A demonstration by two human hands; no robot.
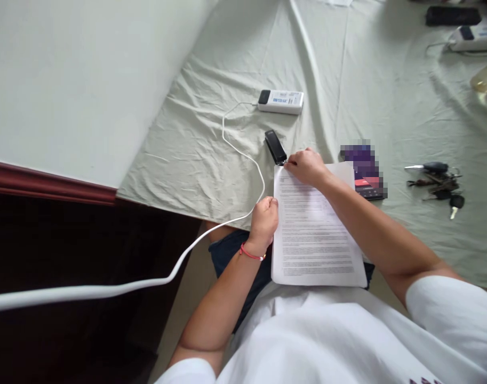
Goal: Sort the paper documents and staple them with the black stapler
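Rumpled green cloth (211, 154); printed sheets (317, 234) white, text-dense; my left hand (264, 220) clamps edge, right hand's (307, 166) grip unclear.

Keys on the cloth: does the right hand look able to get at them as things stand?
Probably yes, though the right hand is at the top corner of the papers, by the black stapler-like tool. Only the flat, blurred-out device seems to lie before the keys, low enough to pass over.
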